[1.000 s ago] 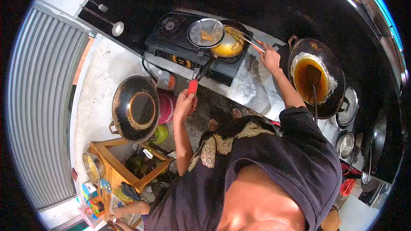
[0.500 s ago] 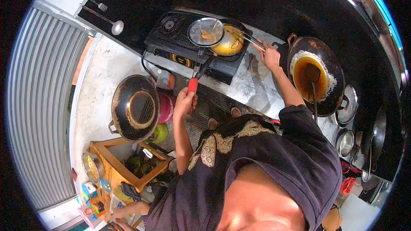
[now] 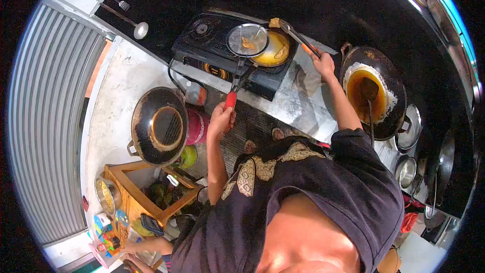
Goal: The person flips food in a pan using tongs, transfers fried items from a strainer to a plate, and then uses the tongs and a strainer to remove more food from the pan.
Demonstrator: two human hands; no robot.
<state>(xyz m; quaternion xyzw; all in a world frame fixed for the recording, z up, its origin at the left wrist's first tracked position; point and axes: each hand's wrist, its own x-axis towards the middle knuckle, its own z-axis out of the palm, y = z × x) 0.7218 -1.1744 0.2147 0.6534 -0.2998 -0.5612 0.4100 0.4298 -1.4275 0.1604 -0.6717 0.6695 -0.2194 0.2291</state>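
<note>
My left hand is closed round the red handle of a mesh strainer. The strainer hangs beside and partly over the frying pan, with a brown fried piece lying in its mesh. My right hand grips metal tongs with an orange grip. Their tips pinch a golden fried piece above the pan's far edge. In the frying pan, yellow oil holds another fried piece at the right side. The pan sits on the right burner of a black gas stove.
Right of the stove is a large wok of brown oil with a spatula in it. Another wok stands to the left. A ladle hangs at upper left. Another person's hands are at the lower left, near a metal bowl.
My right hand has moved up slightly, and the tongs have lifted a fried piece out of the oil. The strainer has shifted a little right and down.
</note>
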